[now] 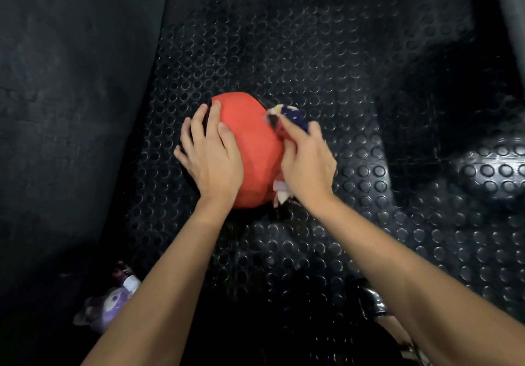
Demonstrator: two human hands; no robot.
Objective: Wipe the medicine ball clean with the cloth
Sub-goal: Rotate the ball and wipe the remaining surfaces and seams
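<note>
While the ball sits on the studded black mat, your left hand lies flat on its left side, fingers straight and spread, steadying it. Your right hand grips the cloth and presses it to the ball's right side; cloth pokes out above the fingers and below the wrist. Near your left forearm, at the lower left, lies a purple plush toy.
</note>
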